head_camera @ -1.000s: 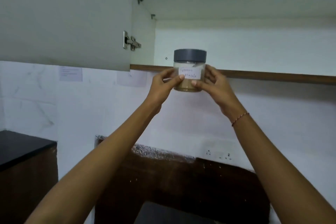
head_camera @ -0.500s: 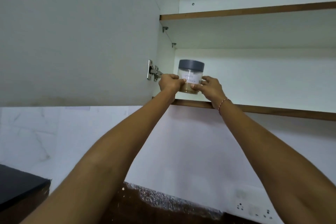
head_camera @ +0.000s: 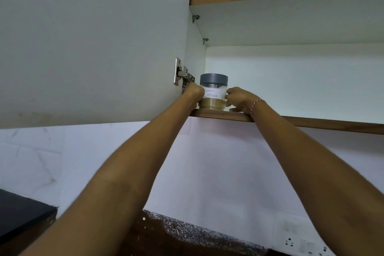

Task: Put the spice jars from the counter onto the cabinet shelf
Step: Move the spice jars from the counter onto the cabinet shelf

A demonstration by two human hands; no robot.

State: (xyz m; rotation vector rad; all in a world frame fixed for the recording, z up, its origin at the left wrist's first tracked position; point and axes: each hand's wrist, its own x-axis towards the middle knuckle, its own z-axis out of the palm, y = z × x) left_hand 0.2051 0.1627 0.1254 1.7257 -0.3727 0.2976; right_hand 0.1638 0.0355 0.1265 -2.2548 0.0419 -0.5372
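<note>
An open white cabinet door (head_camera: 93, 43) fills the upper left, hung on a shiny metal hinge (head_camera: 181, 74). Below runs a pale marble-patterned wall (head_camera: 31, 156), with a white socket panel (head_camera: 305, 244) at lower right. A black countertop corner (head_camera: 22, 217) shows at lower left, beside a speckled granite edge (head_camera: 187, 228).

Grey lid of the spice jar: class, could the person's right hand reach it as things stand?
Probably yes: the right hand grips the jar just below the lid, with nothing visible above.
</note>
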